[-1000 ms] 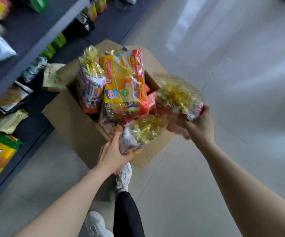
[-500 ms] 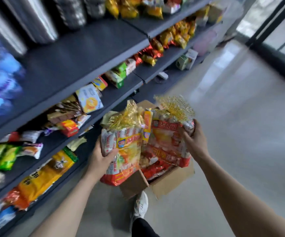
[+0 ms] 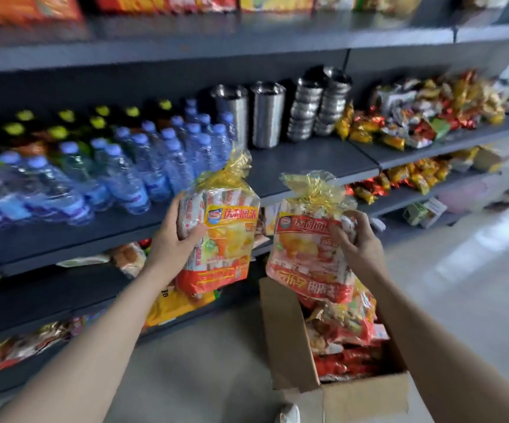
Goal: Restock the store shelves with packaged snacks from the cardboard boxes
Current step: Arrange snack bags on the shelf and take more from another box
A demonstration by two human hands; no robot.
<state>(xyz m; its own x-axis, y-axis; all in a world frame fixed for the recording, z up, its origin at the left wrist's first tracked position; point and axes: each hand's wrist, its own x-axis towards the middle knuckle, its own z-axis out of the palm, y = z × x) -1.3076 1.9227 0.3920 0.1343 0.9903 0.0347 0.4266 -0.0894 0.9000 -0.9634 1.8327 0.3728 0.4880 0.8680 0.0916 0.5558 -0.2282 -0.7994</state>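
Note:
My left hand [image 3: 172,244] grips a snack bag [image 3: 227,239] with a yellow label and gold-tied top, held upright in front of the grey shelves [image 3: 317,158]. My right hand [image 3: 358,242] grips a second, similar snack bag [image 3: 305,257] by its right side, just above the open cardboard box [image 3: 283,328]. The box stands on the floor at lower right and holds more red and orange snack packs [image 3: 347,340]. The two held bags are apart, side by side.
Water bottles [image 3: 119,169] fill the middle shelf at left, with steel cups [image 3: 267,114] and stacked steel bowls [image 3: 319,105] behind a bare stretch of shelf. Loose snack packets [image 3: 415,117] crowd the shelves to the right. Lower shelves hold more bags. My shoe [image 3: 288,413] is beside the box.
Both hands lifted the two snack bags out of the box and up to shelf height. The view swung up from the box to the shelves, and the bags drew apart.

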